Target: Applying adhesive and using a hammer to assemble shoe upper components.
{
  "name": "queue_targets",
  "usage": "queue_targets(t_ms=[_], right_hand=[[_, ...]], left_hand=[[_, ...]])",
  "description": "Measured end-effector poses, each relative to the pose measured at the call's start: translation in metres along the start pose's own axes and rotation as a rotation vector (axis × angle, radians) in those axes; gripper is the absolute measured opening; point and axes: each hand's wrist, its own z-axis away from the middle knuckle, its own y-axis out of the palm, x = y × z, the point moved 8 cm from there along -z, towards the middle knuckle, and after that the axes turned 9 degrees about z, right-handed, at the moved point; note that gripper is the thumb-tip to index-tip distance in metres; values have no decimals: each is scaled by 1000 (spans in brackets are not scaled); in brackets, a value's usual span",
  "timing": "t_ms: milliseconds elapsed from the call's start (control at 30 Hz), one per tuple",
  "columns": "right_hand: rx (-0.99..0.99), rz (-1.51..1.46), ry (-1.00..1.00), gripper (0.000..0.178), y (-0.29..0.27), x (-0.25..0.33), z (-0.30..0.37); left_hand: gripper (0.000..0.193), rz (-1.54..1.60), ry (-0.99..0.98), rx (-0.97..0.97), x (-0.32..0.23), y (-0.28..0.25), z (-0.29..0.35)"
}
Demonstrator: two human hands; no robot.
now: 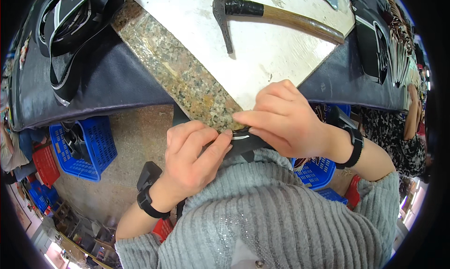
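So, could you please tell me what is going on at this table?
A person in a ribbed grey sweater is handling a small dark piece with a white edge, held between the fingertips of the left hand and right hand at the near end of a speckled stone slab. A hammer lies untouched on a white board, and looped black strips lie to the left.

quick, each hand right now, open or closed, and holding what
Left hand: closed, fingers pinching a black piece with a white edge.
Right hand: closed, fingers on the same piece's right end.
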Motion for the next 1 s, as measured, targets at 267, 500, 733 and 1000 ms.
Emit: queue_targets(t_ms=[267,500,733,1000], right_hand=[[45,33,-233,25,5,4,-6],[106,24,-383,35,5,3,-7],[117,-10,-365,33,2,-1,-10],[134,20,-439,33,4,0,-10]], left_hand=[[27,-93,113,-2,-7,-1,0],[27,-88,165,36,-8,-2,-1],[27,-92,206,59,-10,-1,-6],[28,-57,183,83,-8,-2,-7]])
